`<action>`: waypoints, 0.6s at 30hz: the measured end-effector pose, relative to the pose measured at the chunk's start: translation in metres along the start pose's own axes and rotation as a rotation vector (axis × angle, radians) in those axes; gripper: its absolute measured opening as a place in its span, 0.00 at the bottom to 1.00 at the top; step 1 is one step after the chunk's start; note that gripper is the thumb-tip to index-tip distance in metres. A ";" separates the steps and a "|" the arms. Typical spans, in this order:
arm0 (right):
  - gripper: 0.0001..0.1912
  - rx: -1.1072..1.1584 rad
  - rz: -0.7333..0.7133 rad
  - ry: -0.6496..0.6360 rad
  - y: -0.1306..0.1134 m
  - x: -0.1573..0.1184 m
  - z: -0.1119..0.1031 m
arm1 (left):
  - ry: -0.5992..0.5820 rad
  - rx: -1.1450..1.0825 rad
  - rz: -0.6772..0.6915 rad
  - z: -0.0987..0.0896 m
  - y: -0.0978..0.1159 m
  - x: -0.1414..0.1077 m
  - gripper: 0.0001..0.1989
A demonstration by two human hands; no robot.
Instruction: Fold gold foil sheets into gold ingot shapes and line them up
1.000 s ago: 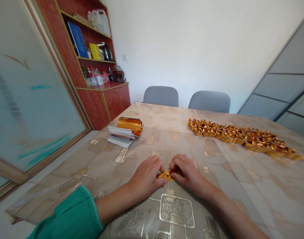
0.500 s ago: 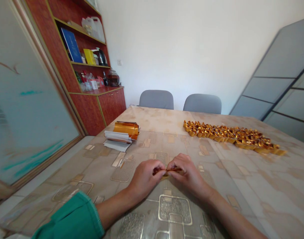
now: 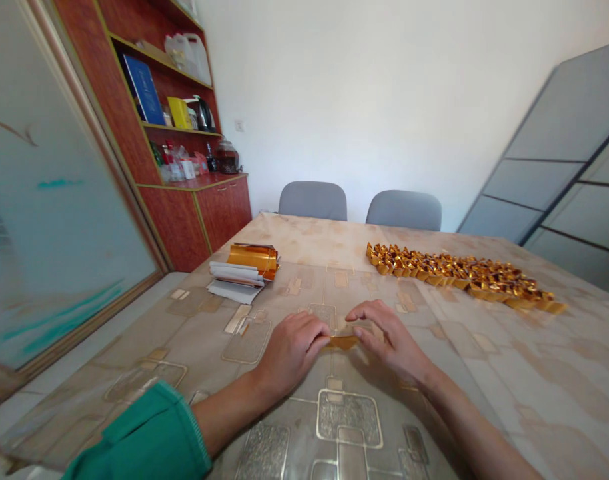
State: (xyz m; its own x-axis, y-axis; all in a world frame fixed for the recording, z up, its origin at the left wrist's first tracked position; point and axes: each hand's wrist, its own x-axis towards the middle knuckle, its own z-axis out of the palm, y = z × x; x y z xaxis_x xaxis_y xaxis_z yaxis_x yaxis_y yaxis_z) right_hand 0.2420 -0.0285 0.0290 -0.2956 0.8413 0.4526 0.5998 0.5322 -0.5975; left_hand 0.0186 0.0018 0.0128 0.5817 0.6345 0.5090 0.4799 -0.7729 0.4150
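Gold foil strip [image 3: 342,342], folded and narrow, lies flat on the desk [image 3: 477,380] at its near centre, directly between the person's hands. Left hand [image 3: 290,353] rests palm-down with fingers together, its fingertips [image 3: 322,335] at or over the strip's left end; whether it grips cannot be determined. Right hand [image 3: 392,333] is open, fingers spread and arched, and stands just beside the strip's right end; contact is not confirmed. A green sleeve [image 3: 139,427] covers the left arm.

Folded gold foil pieces [image 3: 464,280] occupy the far right of the desk in a long, close-packed diagonal band, well apart from both hands. At the far left of the desk, a curled gold foil sheet [image 3: 252,259] sits on a stack of white paper sheets [image 3: 234,283]. Two grey chairs [image 3: 312,201] [image 3: 404,210] stand beyond the far edge. A red wooden cabinet [image 3: 194,227] stands at the far left corner, its shelves carrying a blue book [image 3: 143,90], a kettle [image 3: 203,113] and assorted bottles [image 3: 172,163]. A frosted glass door [image 3: 59,200] runs along the left side.
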 end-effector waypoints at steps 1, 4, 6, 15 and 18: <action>0.06 -0.043 -0.043 -0.027 -0.004 0.000 0.002 | 0.003 0.013 0.031 0.001 0.000 -0.001 0.07; 0.03 -0.118 -0.095 -0.115 -0.014 0.001 0.010 | 0.001 0.024 0.096 0.004 0.001 -0.002 0.08; 0.06 -0.138 -0.100 -0.132 -0.017 0.001 0.014 | -0.003 0.016 0.095 0.005 0.003 -0.002 0.09; 0.11 -0.074 -0.076 -0.079 -0.013 0.002 0.008 | -0.021 -0.199 -0.062 -0.001 0.002 0.002 0.08; 0.12 -0.025 -0.029 -0.070 -0.013 0.002 0.004 | -0.059 -0.297 -0.147 -0.007 0.001 0.006 0.07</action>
State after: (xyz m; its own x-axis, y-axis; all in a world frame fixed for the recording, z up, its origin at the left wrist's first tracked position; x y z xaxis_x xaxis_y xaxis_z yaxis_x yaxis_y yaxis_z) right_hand 0.2308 -0.0334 0.0348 -0.3636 0.8308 0.4214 0.6086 0.5543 -0.5677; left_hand 0.0183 0.0045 0.0216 0.5613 0.7317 0.3866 0.3545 -0.6347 0.6866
